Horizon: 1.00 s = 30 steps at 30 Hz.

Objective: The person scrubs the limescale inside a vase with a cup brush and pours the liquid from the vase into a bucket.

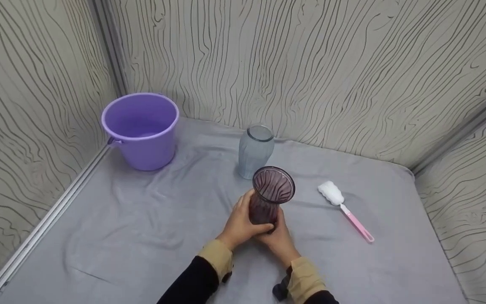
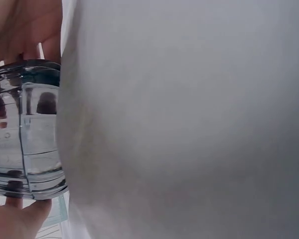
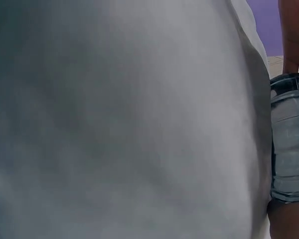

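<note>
A dark purple glass vase (image 1: pixel 273 185) with a flared mouth is held between both hands near the middle of the head view, its mouth tipped toward the camera. My left hand (image 1: pixel 239 223) grips it from the left, the thumb across its lower front. From the right, my right hand (image 1: pixel 280 238) holds the lower body. The vase's thick glass base (image 2: pixel 37 129) shows between fingers at the left edge of the left wrist view, and part of that base (image 3: pixel 290 144) shows at the right edge of the right wrist view. Just behind stands a pale blue glass vase (image 1: pixel 255 154), upright.
A purple bucket (image 1: pixel 141 152) stands at the back left. To the right lies a bottle brush (image 1: pixel 355 221) with a white sponge head and pink handle. Grey cloth (image 1: pixel 141 236) covers the table, wrinkled in places. Wood-patterned walls (image 1: pixel 310 76) enclose the back and sides.
</note>
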Each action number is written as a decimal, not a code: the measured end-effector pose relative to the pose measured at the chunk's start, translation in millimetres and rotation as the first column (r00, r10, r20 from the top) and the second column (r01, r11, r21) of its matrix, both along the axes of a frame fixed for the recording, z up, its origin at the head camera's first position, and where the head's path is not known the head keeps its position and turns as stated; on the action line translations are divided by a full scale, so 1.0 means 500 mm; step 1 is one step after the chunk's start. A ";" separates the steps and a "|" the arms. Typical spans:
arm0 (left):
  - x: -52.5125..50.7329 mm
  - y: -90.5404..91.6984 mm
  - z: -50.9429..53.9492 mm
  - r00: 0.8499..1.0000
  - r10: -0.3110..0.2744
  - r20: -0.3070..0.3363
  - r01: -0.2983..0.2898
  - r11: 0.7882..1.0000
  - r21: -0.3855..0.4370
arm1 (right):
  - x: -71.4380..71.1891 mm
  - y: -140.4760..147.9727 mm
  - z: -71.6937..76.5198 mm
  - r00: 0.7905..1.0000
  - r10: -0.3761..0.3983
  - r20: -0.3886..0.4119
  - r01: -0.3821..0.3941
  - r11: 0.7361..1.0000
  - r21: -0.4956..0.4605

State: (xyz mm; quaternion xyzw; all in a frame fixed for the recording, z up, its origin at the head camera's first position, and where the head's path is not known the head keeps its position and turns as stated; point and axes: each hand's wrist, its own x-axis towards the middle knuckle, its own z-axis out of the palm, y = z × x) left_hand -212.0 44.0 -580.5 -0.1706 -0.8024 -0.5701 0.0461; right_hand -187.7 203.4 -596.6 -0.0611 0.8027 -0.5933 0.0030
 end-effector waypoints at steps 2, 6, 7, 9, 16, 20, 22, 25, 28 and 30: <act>-0.001 -0.002 0.001 1.000 0.006 -0.003 -0.006 1.000 -0.008 | -0.003 -0.003 0.001 1.000 0.000 -0.019 0.000 1.000 0.013; -0.004 -0.003 0.005 1.000 0.013 -0.017 -0.013 1.000 -0.011 | -0.009 -0.006 0.004 0.999 -0.003 -0.046 0.004 0.999 0.036; -0.004 -0.003 0.006 1.000 0.012 -0.023 -0.012 1.000 -0.010 | -0.010 -0.006 0.005 0.998 -0.004 -0.055 0.006 0.999 0.044; -0.006 -0.003 0.008 1.000 0.008 -0.030 -0.008 1.000 -0.005 | -0.014 -0.004 0.006 0.998 -0.008 -0.062 0.011 0.998 0.056; -0.008 -0.001 0.010 1.000 0.002 -0.028 -0.003 1.000 -0.005 | -0.016 0.002 0.010 0.996 -0.027 -0.085 0.036 0.995 0.098; -0.002 0.000 0.009 1.000 0.002 0.004 -0.002 1.000 -0.020 | -0.010 0.004 0.010 0.997 -0.044 -0.064 0.052 0.991 0.124; 0.001 0.000 0.009 1.000 0.008 0.024 -0.007 1.000 -0.025 | -0.008 0.004 0.011 0.997 -0.050 -0.057 0.058 0.989 0.139; 0.004 -0.001 0.011 0.999 0.019 0.034 -0.018 0.999 -0.031 | -0.006 0.003 0.012 0.997 -0.057 -0.054 0.065 0.985 0.161; 0.002 -0.003 0.015 1.000 0.014 0.027 -0.013 0.999 -0.038 | -0.006 0.003 0.012 0.996 -0.065 -0.054 0.073 0.983 0.170; -0.001 -0.007 0.019 1.000 0.006 0.020 -0.005 0.999 -0.038 | -0.007 0.001 0.013 0.996 -0.075 -0.048 0.082 0.983 0.167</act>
